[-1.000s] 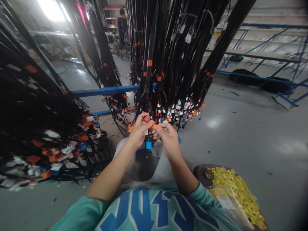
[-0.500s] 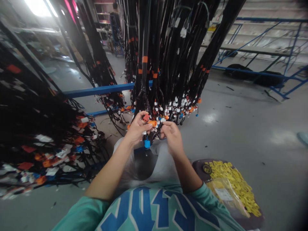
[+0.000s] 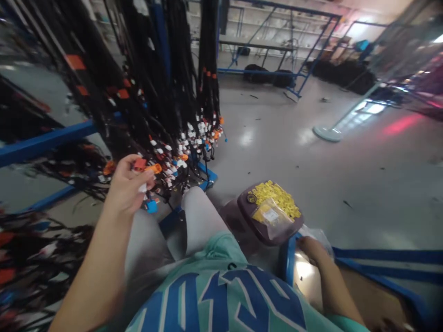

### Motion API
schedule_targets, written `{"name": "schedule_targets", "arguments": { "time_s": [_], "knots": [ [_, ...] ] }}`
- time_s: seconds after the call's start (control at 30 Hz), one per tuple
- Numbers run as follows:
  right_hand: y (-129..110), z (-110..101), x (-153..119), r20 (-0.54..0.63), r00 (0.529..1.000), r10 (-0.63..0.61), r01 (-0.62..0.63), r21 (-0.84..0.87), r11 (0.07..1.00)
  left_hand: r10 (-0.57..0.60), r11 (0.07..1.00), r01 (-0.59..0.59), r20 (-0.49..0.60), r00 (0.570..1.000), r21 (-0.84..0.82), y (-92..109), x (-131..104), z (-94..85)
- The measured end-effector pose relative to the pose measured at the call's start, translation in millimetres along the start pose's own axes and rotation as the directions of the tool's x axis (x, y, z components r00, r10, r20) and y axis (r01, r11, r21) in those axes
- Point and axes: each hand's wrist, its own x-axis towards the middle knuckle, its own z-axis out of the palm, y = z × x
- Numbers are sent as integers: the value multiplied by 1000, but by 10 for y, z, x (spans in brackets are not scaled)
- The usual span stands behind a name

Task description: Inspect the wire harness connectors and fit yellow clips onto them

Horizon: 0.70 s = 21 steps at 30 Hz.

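my left hand [image 3: 129,184] pinches an orange connector [image 3: 155,168]; beside the stool's [image 3: 245,211] near-right corner, my right hand's [image 3: 312,249] grip i can't tell.

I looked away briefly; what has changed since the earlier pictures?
The right hand let go of the orange connector and moved rightward, toward the blue frame by the stool; the view turned right. The left hand still holds that connector and the red one; yellow pieces stay on the stool.

The right hand [image 3: 312,249] is too blurred to tell its grip; the left edge crops smeared connectors [image 3: 6,276].
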Motion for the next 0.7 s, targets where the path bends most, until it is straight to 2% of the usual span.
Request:
{"name": "schedule_targets", "arguments": {
  "time_s": [0.07,0.13,0.33,0.5,0.7],
  "knots": [
    [139,140,-130,56,998,19,-20,28,999,-2,1000,2,8,1000,4,-4,12,40],
    [152,318,-183,59,998,19,-22,54,998,-1,1000,1,9,1000,14,-4,21,69],
    [3,724,-13,-25,998,53,-52,45,998,-15,999,15,-5,1000,51,27,35,109],
    [-96,890,106,-26,989,148,-149,-38,988,-8,997,11,-41,999,82,29,43,129],
    [-194,959,72,-96,971,219,-224,-47,973,-32,994,37,-48,998,102,23,51,132]
  ]
}}
